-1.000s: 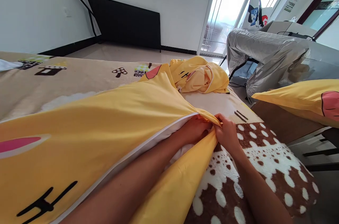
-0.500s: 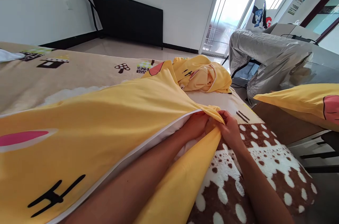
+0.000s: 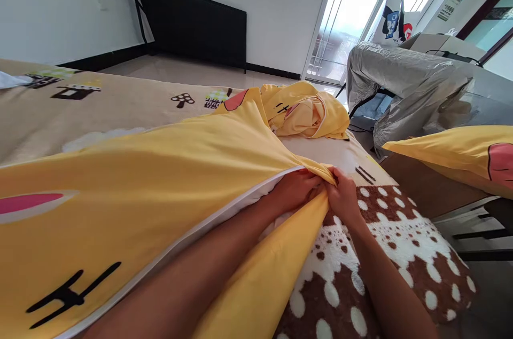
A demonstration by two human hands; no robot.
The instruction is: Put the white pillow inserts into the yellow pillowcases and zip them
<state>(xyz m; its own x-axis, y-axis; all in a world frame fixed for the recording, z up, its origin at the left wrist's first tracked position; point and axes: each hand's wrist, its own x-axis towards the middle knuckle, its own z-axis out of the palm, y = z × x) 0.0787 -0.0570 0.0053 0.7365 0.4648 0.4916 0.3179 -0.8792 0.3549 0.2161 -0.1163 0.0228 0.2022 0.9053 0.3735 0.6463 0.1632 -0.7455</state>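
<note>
A large yellow fabric cover (image 3: 180, 163) with a printed cartoon pattern lies across the bed, its white-edged opening facing me. My left forearm runs inside that opening, and my left hand (image 3: 297, 189) is at the twisted corner, its fingers closed at the cloth and partly hidden by it. From outside, my right hand (image 3: 343, 197) pinches the same corner, fingers wrapped around the gathered fabric. The two hands almost touch. Some whitish material shows inside the opening beneath my left wrist.
Beyond the cover, a crumpled yellow cloth bundle (image 3: 308, 112) rests on the patterned blanket (image 3: 385, 232). A yellow pillow-like item (image 3: 452, 149) sits at the right. Plastic-wrapped furniture (image 3: 412, 72) stands behind, and a black folded frame (image 3: 192, 24) leans against the wall.
My right hand has shifted slightly left and closer to my left hand. The left fingers have moved a little at the corner. The view has tilted slightly.
</note>
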